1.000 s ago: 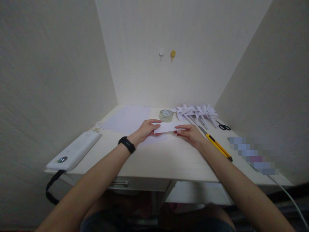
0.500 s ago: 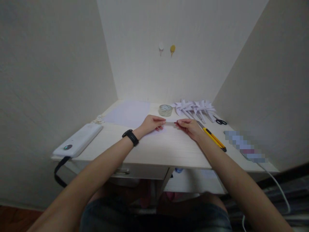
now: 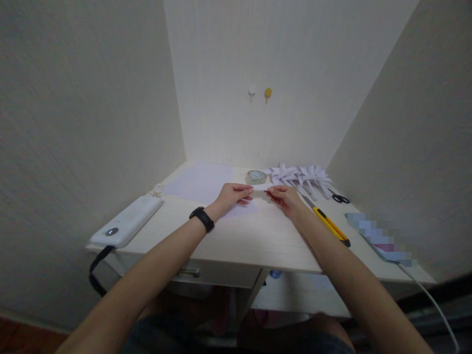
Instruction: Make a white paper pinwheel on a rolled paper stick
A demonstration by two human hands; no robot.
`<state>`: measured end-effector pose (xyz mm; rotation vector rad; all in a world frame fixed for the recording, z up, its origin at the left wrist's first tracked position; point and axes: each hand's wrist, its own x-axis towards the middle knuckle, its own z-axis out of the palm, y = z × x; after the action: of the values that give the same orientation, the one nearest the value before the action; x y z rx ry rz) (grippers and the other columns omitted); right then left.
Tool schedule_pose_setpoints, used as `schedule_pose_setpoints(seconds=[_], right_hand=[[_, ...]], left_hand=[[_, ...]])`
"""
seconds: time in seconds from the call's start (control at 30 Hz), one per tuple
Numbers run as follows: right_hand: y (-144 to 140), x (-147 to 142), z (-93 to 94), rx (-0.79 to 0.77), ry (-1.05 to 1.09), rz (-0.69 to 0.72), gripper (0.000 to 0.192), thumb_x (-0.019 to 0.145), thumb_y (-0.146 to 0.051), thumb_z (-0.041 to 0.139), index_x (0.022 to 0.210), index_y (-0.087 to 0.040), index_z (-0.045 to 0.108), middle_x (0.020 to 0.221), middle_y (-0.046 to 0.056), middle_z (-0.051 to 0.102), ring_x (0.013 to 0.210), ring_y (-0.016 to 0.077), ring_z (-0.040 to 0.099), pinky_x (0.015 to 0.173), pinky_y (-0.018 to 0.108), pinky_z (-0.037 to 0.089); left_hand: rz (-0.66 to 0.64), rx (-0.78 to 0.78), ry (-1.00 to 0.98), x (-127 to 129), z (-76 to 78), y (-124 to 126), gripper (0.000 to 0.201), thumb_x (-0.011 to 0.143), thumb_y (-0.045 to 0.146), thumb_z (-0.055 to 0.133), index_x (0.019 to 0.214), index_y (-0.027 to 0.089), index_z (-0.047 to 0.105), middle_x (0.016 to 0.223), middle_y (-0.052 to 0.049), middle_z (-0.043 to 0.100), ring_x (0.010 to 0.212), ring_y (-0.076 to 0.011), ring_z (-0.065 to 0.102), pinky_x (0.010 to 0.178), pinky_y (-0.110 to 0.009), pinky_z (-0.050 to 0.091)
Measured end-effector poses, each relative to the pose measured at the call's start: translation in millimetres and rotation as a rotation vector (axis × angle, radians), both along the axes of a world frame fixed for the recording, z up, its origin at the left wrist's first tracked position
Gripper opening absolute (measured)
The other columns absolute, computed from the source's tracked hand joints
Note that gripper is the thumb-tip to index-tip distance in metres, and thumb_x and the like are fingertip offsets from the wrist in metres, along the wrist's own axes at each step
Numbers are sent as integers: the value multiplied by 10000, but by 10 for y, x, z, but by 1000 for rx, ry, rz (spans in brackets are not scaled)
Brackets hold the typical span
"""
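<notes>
Over the middle of the desk, my left hand (image 3: 232,196) and my right hand (image 3: 283,198) face each other. A narrow piece of white paper (image 3: 260,187) stretches between them, its two ends pinched in my fingertips. Beneath my left hand a pale sheet (image 3: 243,209) lies on the desk. Just behind the held piece stands a roll of clear tape (image 3: 255,180). A yellow utility knife (image 3: 329,224) with its blade out lies right of my right hand. Several folded white paper pinwheels (image 3: 304,177) are heaped at the back right, beside black-handled scissors (image 3: 339,198).
White paper sheets (image 3: 199,181) cover the back left of the desk (image 3: 236,241). A white device (image 3: 129,221) with a black strap sits at the left edge. At the right lies a blurred-out flat object (image 3: 379,241) with a white cable. Walls enclose three sides.
The view has tilted, so everything sits slightly lower in the picture. Both hands keep their pinch, and more of the white paper's surface shows between them.
</notes>
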<state>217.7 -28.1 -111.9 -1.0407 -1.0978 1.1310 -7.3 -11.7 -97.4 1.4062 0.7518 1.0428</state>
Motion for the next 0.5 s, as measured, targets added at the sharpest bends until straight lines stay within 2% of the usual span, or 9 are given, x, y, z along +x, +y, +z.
schedule_pose_setpoints(seconds=[0.17, 0.3, 0.5], right_hand=[[19, -74, -44, -14, -9, 25, 367, 521, -353, 905, 794, -172, 738, 799, 70, 764, 668, 145, 670, 541, 226, 493], [-66, -82, -58, -26, 12, 34, 376, 513, -353, 915, 800, -177, 748, 830, 67, 771, 656, 130, 658, 549, 219, 496], [-151, -119, -59, -9, 5, 12, 365, 498, -372, 919, 742, -169, 740, 789, 77, 764, 693, 162, 686, 576, 235, 515]], left_hand=[[70, -22, -15, 29, 5, -14, 252, 718, 244, 835, 854, 55, 736, 881, -153, 748, 722, -182, 722, 588, -249, 577], [45, -59, -60, 34, -14, -3, 180, 725, 186, 819, 802, 55, 722, 821, -134, 741, 738, -187, 726, 624, -257, 581], [12, -32, -24, 40, -30, -8, 260, 696, 232, 845, 871, 68, 746, 864, -124, 753, 747, -169, 716, 697, -285, 594]])
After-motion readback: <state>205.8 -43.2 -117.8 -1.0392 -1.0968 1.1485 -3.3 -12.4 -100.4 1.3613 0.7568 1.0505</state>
